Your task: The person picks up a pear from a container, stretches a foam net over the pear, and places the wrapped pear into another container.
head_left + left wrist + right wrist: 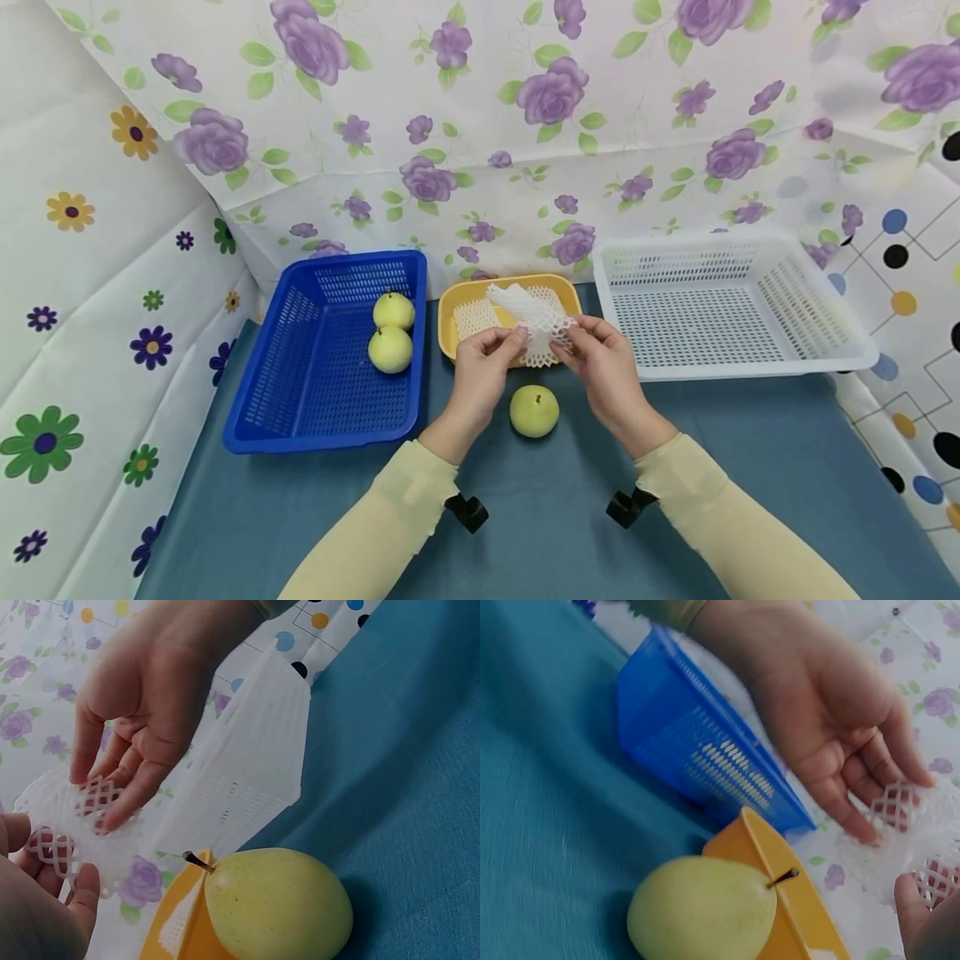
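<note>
Both hands hold a white foam net sleeve (531, 315) above the yellow tray. The left hand (480, 379) pinches its left side between thumb and fingers, and the right hand (611, 379) pinches its right edge. In the left wrist view the sleeve (82, 817) is stretched between the fingertips. A yellow-green pear (534, 411) rests on the table just below the hands, touched by neither; its dark stem shows in the right wrist view beside the pear's body (701, 911).
The yellow tray (447, 327) holds more foam netting (474, 317). At the left, a blue basket (322, 446) contains two pears (390, 349). A white basket (750, 371) stands at the right. Floral cloth (427, 179) hangs behind, and blue-green cloth covers the table (547, 533).
</note>
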The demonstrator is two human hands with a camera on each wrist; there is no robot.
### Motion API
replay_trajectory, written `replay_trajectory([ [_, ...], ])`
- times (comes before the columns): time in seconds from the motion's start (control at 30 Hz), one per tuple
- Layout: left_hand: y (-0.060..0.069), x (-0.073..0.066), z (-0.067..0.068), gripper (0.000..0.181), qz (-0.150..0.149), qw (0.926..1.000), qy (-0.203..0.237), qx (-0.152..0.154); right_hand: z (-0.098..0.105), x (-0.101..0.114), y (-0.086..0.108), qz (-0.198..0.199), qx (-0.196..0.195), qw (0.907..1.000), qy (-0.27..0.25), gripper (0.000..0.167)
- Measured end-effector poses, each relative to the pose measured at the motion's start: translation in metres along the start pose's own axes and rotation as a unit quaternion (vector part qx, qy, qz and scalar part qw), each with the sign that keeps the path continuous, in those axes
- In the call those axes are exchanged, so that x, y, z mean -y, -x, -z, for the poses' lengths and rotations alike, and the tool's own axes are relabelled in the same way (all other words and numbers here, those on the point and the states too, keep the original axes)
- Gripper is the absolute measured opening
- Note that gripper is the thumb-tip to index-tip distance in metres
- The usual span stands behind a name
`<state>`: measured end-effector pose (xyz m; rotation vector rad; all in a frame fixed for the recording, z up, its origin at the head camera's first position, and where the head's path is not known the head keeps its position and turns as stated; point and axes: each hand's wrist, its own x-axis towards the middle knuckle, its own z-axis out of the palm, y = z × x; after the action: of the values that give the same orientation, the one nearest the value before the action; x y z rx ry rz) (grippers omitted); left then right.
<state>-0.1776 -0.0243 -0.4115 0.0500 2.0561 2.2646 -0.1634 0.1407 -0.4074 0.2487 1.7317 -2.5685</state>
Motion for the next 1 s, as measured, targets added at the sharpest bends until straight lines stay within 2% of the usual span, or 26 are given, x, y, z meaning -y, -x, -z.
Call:
replay_trajectory([
  [0.1,-0.001,-0.002,0.001,0.03,0.007,0.9997,0.023,-0.001,0.001,-0.003,0.0,0.042,0.005,0.9978,0.052,0.029],
  [0.3,-0.002,-0.005,0.003,0.029,0.013,0.9987,0.048,-0.009,0.002,-0.006,0.001,0.109,0.016,0.9861,0.125,0.035],
  [0.47,-0.002,-0.007,0.004,0.026,0.013,0.998,0.062,-0.008,0.004,-0.007,0.0,0.111,0.008,0.9829,0.147,0.037],
  [0.7,-0.003,-0.008,0.008,0.027,0.004,0.9967,0.08,0.013,0.006,-0.007,-0.004,0.102,-0.014,0.9832,0.15,0.038],
  [0.87,-0.003,-0.005,0.01,0.026,-0.01,0.9982,0.055,0.023,0.005,-0.005,0.0,0.114,-0.019,0.9804,0.159,0.034],
  [1.0,-0.001,-0.004,0.011,0.022,-0.035,0.9983,0.009,0.046,0.001,0.003,0.01,0.158,0.016,0.9678,0.195,0.027],
])
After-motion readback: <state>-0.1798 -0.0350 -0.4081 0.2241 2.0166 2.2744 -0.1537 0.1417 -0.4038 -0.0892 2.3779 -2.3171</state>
